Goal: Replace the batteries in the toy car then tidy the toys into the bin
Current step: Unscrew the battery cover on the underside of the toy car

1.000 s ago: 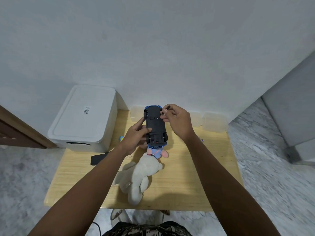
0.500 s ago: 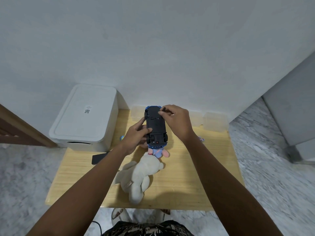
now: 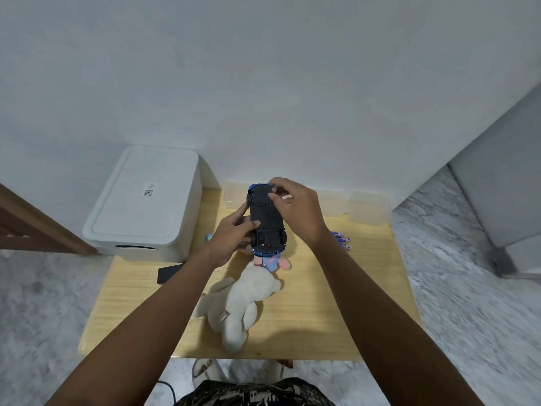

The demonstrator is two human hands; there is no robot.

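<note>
A blue toy car (image 3: 267, 222) is held upside down above the wooden table (image 3: 316, 303), its black underside facing me. My left hand (image 3: 232, 234) grips the car's left side with the thumb on the underside. My right hand (image 3: 295, 209) rests on the car's far end, fingertips pressing on the black underside near the front. Two blue batteries (image 3: 342, 241) lie on the table right of my right wrist. A white plush rabbit (image 3: 238, 303) lies in the table's middle, and a small pink and blue plush (image 3: 272, 262) sits just under the car.
A white lidded bin (image 3: 146, 203) stands at the table's back left corner. Clear plastic containers (image 3: 367, 209) line the wall at the back. A black flat object (image 3: 169, 273) lies beside my left forearm. A small blue item (image 3: 208, 237) peeks out near the bin.
My right hand's fingers have shifted from the car's right front edge onto the underside near its far end. The view has drifted slightly; the left hand keeps its grip.
</note>
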